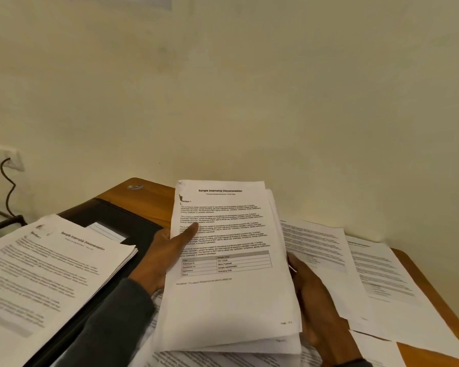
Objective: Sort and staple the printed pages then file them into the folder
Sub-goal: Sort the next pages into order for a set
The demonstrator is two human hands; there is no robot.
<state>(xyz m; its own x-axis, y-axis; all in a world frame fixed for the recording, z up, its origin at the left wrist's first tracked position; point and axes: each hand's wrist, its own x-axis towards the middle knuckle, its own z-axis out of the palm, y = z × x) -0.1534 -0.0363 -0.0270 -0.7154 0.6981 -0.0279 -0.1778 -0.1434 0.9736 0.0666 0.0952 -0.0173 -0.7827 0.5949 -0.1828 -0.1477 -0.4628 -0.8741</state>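
A thick bundle of printed pages (pixel 231 295) headed "Sample Internship Documentation" is held up over the desk. My left hand (pixel 167 250) grips its left edge, thumb lying across the top sheet. My right hand (pixel 313 295) holds the right edge, fingers mostly hidden behind the paper. A black folder (pixel 122 221) lies open-faced on the left of the desk. A stapled-looking set of pages (pixel 51 271) rests on top of it. No stapler is in view.
Loose printed sheets (pixel 355 263) are spread over the right half of the wooden desk (pixel 146 197), with more sheets under the bundle. The cream wall stands close behind the desk. A wall socket (pixel 0 154) with a black cable is at far left.
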